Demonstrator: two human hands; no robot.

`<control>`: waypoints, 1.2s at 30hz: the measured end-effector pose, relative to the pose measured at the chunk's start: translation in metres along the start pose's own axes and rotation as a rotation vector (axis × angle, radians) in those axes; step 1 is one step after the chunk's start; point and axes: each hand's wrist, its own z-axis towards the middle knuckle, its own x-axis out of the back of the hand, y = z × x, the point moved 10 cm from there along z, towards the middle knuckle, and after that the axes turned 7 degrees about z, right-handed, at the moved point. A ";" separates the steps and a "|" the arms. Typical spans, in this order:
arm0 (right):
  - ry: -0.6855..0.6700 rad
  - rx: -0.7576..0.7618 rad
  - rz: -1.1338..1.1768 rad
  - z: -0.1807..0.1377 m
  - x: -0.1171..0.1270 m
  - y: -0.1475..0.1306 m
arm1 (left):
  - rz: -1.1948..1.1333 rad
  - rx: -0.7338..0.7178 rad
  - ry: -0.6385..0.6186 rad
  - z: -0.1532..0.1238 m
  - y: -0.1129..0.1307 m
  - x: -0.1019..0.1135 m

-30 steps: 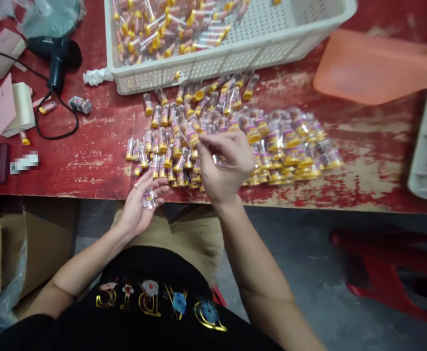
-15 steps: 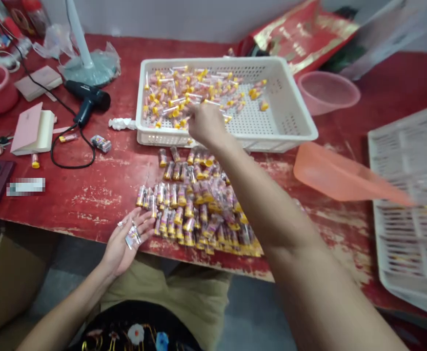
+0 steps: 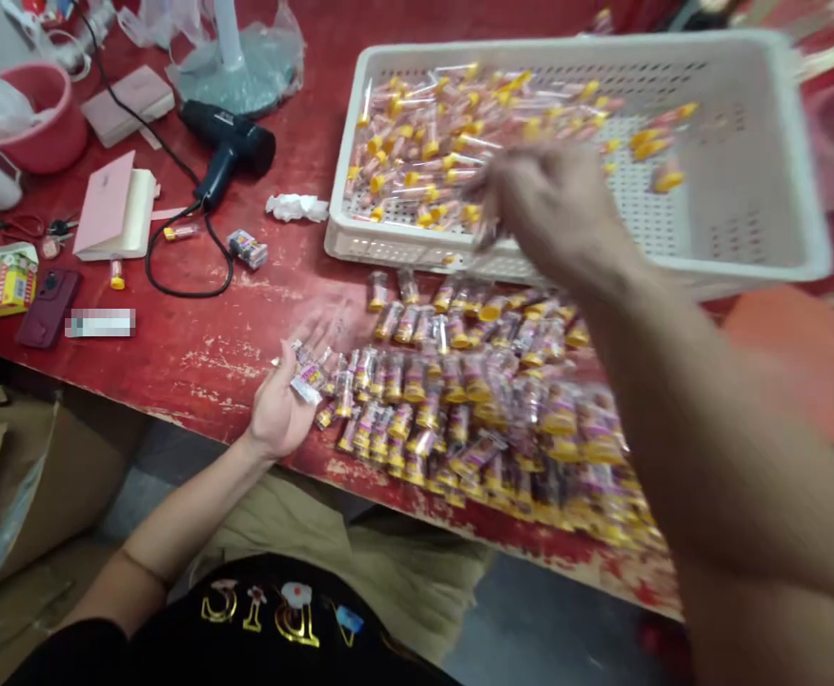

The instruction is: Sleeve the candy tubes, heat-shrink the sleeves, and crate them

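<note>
My left hand point(image 3: 280, 405) lies palm up at the front edge of the red table point(image 3: 194, 353), its thumb holding a few small clear plastic wrappers point(image 3: 307, 381). To its right, rows of wrapped yellow-capped tubes point(image 3: 459, 391) lie on the table. My right hand point(image 3: 545, 205) hovers over the front rim of the white basket point(image 3: 745, 267), smeared by motion with its fingers curled downward; whether it holds anything is unclear. Several loose unwrapped tubes point(image 3: 423, 143) lie in the left half of the basket.
A black heat gun point(image 3: 231, 148) with its cord lies left of the basket, by a fan base point(image 3: 241, 67). Further left are a pink notebook point(image 3: 112, 205), a phone point(image 3: 49, 307), a small yellow box point(image 3: 2, 283) and a red bowl point(image 3: 37, 114). An orange scoop point(image 3: 803, 362) sits at right.
My right hand went from the wrapped rows into the basket and has now drawn back to its front rim. My left hand has moved up over the table edge with the wrappers.
</note>
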 end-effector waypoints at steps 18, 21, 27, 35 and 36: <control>-0.139 -0.101 0.767 -0.270 -0.035 -0.018 | 0.256 -0.029 0.154 -0.073 -0.050 0.020; 0.043 -0.117 0.878 -0.295 -0.023 -0.001 | 0.193 0.117 0.119 -0.077 -0.064 0.012; 0.462 -0.034 0.923 -0.333 -0.013 0.005 | 0.179 0.209 0.067 -0.085 -0.080 0.003; 0.693 0.007 0.878 -0.346 -0.010 0.006 | 0.236 0.252 0.014 -0.101 -0.090 -0.005; 0.696 0.016 0.827 -0.349 -0.007 0.004 | 0.246 0.256 0.002 -0.101 -0.091 -0.006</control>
